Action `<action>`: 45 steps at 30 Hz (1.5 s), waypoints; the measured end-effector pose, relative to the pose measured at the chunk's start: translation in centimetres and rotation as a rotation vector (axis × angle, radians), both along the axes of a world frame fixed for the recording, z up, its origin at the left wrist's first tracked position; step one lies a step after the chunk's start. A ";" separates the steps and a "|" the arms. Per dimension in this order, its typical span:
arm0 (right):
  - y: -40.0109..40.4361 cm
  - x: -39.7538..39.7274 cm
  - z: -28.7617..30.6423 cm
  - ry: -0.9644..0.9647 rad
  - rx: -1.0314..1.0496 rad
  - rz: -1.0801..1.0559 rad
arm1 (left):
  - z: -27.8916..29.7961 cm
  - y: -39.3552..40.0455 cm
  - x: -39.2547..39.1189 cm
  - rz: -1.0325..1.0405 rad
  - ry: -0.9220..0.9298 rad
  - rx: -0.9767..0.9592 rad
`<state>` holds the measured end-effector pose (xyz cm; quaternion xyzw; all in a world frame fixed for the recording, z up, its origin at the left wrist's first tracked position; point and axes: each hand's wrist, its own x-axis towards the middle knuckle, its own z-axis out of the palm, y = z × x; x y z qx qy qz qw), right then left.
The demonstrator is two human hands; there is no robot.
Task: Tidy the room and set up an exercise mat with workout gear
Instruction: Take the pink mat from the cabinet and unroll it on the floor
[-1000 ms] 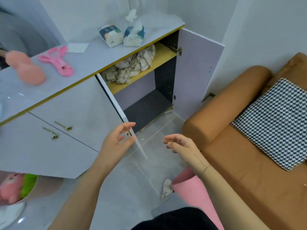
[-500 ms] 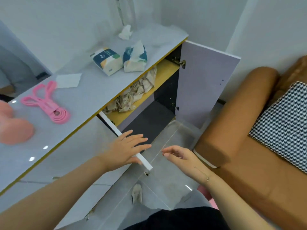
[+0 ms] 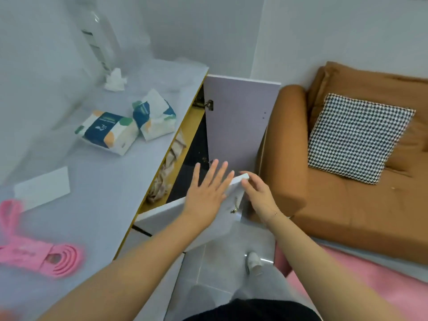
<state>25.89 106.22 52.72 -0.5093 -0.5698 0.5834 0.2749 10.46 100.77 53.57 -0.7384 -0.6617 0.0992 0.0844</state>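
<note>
**Cabinet doors half shut, gear waiting on the counter**

A grey tiled floor [image 3: 208, 262] runs between a long pale counter [image 3: 97, 181] and an orange sofa [image 3: 347, 205], with a strip of pink exercise mat [image 3: 370, 286] lying at the sofa's foot. Nearest on the counter sits a coiled pink resistance band [image 3: 46, 256], blurred at the frame edge.

Further in, the left hand [image 3: 208, 191] lies flat with fingers spread against the face of the near cabinet door [image 3: 208, 218]. The right hand [image 3: 257, 195] pinches that door's top corner, fingers lightly curled over the edge. Beyond them the far cabinet door [image 3: 236, 121] stands wide open, crumpled beige cloth [image 3: 169, 167] bulging from the shelf. 2 tissue packs [image 3: 129, 126] rest further back on the counter.

Likely risks: the right fingers, wrapped over the door edge, could be caught as it closes, and the cloth overhanging the shelf may jam the door short of shutting.
</note>
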 end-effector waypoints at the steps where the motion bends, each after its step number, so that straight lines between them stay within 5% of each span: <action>1: 0.9 -1.0 0.0 0.013 -0.055 -0.036 | 0.5 0.8 -1.1 0.010 0.031 0.015; 6: 5.6 -6.9 0.2 0.095 -0.424 -0.205 | 2.9 6.5 -8.6 0.200 -0.031 -0.028; 9: 6.9 -9.4 -0.7 0.181 -0.563 -0.214 | 2.5 8.2 -10.5 0.302 -0.225 -0.087; 14: 8.6 -11.5 -1.6 0.282 -0.618 -0.159 | 2.4 8.9 -11.9 0.265 -0.333 -0.037; 18: 10.5 -13.8 -1.9 0.188 -0.572 -0.012 | 3.0 10.3 -13.3 0.293 -0.493 -0.004; 26: 12.0 -15.5 -3.6 0.586 -0.846 -0.161 | 1.5 11.9 -14.1 0.427 -0.393 0.098; 32: 17.3 -17.1 -1.5 0.134 -0.331 -0.332 | 1.8 12.1 -13.7 0.484 -0.317 0.048; 39: 25.9 -18.5 1.1 -0.193 0.164 -0.059 | 2.5 12.0 -13.5 0.495 -0.292 0.049; 45: 34.3 -16.9 2.1 -0.768 0.648 0.094 | 1.2 12.2 -14.2 0.480 -0.272 0.094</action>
